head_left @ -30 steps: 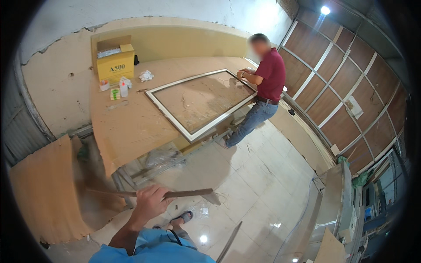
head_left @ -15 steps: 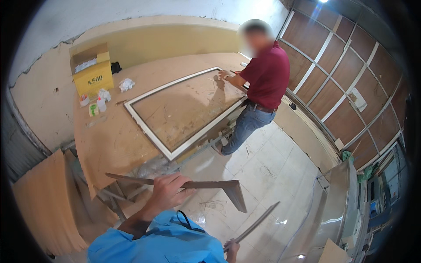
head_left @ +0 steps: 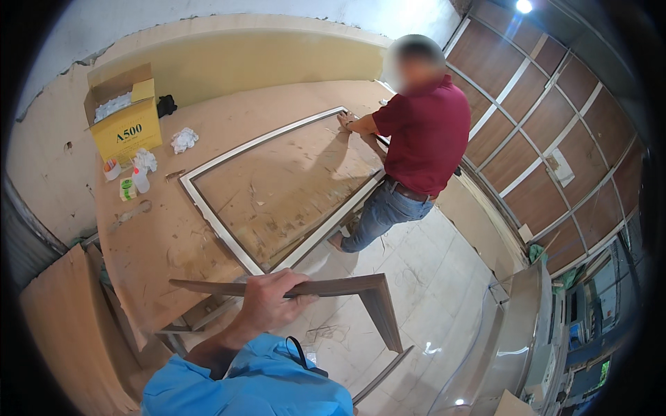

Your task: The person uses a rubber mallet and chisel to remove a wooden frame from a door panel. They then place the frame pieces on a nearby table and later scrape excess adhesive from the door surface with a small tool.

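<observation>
My left hand [head_left: 272, 299] grips a brown wood-grain frame piece [head_left: 343, 286] from above, fingers wrapped over its long bar. That bar runs level in front of me. At its right end a mitred corner turns a short leg down and toward me. Close to the leg's lower end, a thin brown strip [head_left: 383, 375] slants up from the bottom edge of the view; I cannot tell whether it joins the same frame. My right hand is out of view. Beyond the bar, a white-edged rectangular frame [head_left: 216, 223] lies flat on the covered table [head_left: 152, 277].
A co-worker [head_left: 422, 135] in a dark red shirt leans over the table's far right, hands on the white frame's far corner. A yellow box [head_left: 126, 135], bottles [head_left: 140, 181] and crumpled white cloth [head_left: 184, 140] sit at the left. Tiled floor [head_left: 416, 277] lies right.
The thin strip has swung lower and leftward, and my right hand has left the view. The left-held piece has tilted, showing more of its face. The co-worker's hands have shifted slightly at the frame corner.
</observation>
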Available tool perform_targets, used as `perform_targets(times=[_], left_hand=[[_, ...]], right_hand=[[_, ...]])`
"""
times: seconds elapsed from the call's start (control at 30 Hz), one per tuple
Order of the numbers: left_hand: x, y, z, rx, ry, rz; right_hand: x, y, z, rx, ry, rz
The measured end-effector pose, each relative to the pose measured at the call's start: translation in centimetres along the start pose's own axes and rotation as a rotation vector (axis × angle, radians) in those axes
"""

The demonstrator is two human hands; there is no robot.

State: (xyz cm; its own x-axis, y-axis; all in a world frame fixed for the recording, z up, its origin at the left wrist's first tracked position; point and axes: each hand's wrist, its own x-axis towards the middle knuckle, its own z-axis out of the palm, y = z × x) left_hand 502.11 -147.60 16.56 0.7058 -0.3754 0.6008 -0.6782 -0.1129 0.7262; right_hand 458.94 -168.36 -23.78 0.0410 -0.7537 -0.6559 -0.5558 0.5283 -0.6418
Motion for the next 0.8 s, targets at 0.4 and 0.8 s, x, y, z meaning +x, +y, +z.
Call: perform_targets(times=[0.4, 0.8], left_hand=[[4.2, -6.6, -5.8, 0.128, 0.18, -0.252], [4.9, -16.7, -12.9, -0.041, 0.413, -0.63]], right_hand=[[-0.9, -2.9, 5.6, -0.138, -0.069, 0.014], [-2.1, -7.0, 5.0, 0.123, 0.094, -0.151]])
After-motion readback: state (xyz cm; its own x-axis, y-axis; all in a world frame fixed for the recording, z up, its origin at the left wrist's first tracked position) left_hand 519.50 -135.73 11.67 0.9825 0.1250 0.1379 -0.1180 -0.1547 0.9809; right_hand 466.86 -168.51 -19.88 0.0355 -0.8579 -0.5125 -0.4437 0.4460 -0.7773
